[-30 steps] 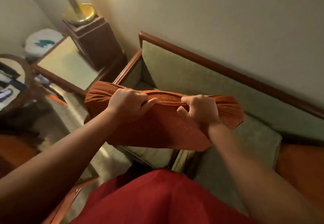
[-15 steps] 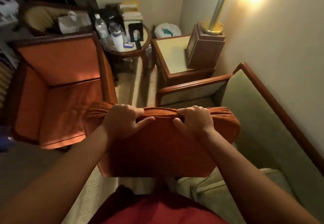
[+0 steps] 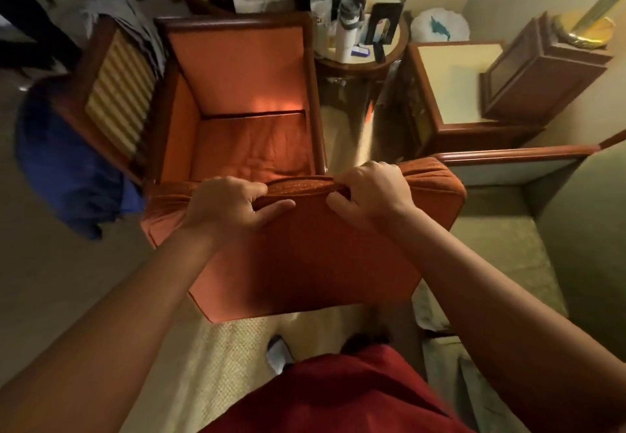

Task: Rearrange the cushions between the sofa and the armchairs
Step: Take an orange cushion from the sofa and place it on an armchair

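Both your left hand (image 3: 233,207) and right hand (image 3: 371,192) pinch the orange cushion's (image 3: 305,256) top edge, hanging before the armchair's (image 3: 237,93) front edge, where bunched fabric could slip free.

Held orange square cushion (image 3: 305,256): matt woven cloth, finely speckled, gathered at its top edge.
Orange armchair (image 3: 237,93): matt cloth upholstery, glossy dark wood frame.
Pale green sofa (image 3: 501,256): rough, textured cloth; polished wood rail.
Beige floor carpet (image 3: 216,358): coarse weave.
Clear water bottle (image 3: 321,2): glossy plastic.
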`<state>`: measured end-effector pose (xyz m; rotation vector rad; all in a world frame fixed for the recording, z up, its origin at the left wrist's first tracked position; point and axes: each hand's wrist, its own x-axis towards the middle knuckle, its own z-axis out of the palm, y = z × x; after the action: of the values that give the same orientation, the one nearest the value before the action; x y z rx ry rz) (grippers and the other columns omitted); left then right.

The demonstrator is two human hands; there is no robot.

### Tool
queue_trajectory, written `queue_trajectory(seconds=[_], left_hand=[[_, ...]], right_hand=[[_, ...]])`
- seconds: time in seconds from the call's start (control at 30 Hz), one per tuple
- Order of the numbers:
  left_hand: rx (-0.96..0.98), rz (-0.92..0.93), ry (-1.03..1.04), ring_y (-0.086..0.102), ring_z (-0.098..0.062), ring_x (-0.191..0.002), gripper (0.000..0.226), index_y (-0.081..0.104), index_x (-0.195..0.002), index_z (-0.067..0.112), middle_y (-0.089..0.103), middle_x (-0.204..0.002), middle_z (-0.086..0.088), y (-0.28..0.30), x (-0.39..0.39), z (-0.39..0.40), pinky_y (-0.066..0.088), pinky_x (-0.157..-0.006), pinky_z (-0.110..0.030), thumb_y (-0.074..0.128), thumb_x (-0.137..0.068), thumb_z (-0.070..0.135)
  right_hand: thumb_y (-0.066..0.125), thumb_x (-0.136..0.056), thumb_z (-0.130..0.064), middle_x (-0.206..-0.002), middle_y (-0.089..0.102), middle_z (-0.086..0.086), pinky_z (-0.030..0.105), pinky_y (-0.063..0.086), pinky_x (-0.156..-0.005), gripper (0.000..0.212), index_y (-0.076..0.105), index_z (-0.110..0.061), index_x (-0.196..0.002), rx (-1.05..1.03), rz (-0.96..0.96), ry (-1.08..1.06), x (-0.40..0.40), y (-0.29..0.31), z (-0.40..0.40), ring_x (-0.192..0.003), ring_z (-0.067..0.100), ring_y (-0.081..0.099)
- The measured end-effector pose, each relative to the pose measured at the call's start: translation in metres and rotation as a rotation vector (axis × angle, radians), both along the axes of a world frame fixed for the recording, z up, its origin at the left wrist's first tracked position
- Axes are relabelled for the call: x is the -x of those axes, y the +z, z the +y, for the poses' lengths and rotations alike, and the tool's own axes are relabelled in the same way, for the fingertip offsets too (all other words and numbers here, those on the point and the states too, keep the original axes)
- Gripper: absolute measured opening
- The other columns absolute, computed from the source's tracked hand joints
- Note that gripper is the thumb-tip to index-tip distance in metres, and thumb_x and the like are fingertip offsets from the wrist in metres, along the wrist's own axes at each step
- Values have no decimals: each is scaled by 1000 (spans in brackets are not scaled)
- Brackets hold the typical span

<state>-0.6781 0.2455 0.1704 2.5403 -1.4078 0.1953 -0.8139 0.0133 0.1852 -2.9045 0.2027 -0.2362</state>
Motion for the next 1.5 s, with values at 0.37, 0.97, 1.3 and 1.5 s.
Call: queue_trajectory(seconds=[0.37,0.97,1.3,1.5], left_hand=[[-45,52,78,64,-20,-66,80,70,-80,27,63,-64,4,1,-198,43,50,-61,-36,22,-83,91],[-48,41,108,65,-26,-57,77,66,-70,21,60,-55,-1,-33,-525,-88,49,-51,-35,30,-87,86],[-53,70,-19,58,-22,-55,67,57,-72,18,60,-64,-1,-46,-663,-125,47,-52,-35,39,-92,80],[-254,110,-146,68,-37,-75,70,63,-99,7,69,-87,-14,-88,-698,-157,46,-59,-37,82,-67,66]], right_hand=[[37,-81,-58,-53,43,-11,29,29,-50,41,54,-24,-63,-64,45,66,-211,-14,35,-51,20,49],[45,-82,-69,-58,49,-14,29,36,-54,45,57,-27,-69,-114,184,93,-546,-39,-98,-54,12,52],[84,-73,-50,-89,63,-8,31,41,-71,43,62,-26,-101,-94,321,122,-660,-38,-133,-82,17,61],[84,-75,-21,-95,70,0,31,42,-75,29,64,-21,-97,-127,321,27,-695,-87,-166,-91,26,67]])
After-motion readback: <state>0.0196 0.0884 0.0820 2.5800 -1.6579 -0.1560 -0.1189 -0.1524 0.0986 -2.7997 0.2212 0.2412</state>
